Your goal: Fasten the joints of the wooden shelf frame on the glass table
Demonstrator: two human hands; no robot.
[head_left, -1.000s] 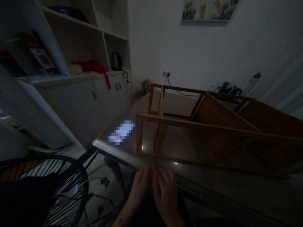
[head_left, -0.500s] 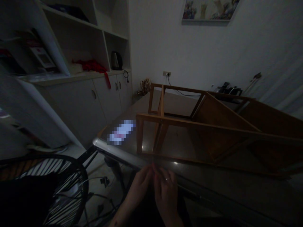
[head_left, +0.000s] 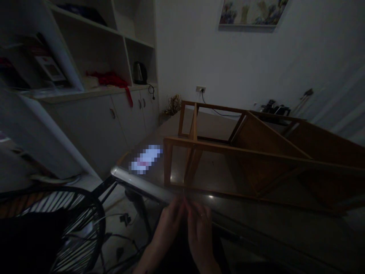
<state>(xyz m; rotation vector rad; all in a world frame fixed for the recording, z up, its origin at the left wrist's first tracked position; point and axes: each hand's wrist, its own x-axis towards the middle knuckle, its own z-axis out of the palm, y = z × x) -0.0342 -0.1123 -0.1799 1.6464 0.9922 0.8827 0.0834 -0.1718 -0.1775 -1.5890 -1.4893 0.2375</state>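
My left hand [head_left: 170, 217] and my right hand [head_left: 199, 222] meet in front of me at the near edge of the table [head_left: 142, 182]. Their thumbs and fingertips are pinched closely together. Whatever lies between the fingertips is too small and dark to make out. A ring shows on a finger of my right hand. Just beyond the fingertips, a brown wooden frame with slanted panels [head_left: 211, 148] lies on its side across the tabletop. Left of it lies a bright, blurred-out oblong [head_left: 146, 159], apart from both hands.
At the lower left stands a black chair [head_left: 98, 213] with cables [head_left: 125, 219] on the floor beside it. White cabinets [head_left: 94, 118] line the left wall, with a kettle [head_left: 140, 73] and red cloth [head_left: 112, 79] on top. A cord runs from the wall socket [head_left: 200, 89] behind the frame.
The fingertips stay together at the same spot, with only a slight shift of the right hand and forearms. The view has dimmed a little. The wooden frame has not moved.
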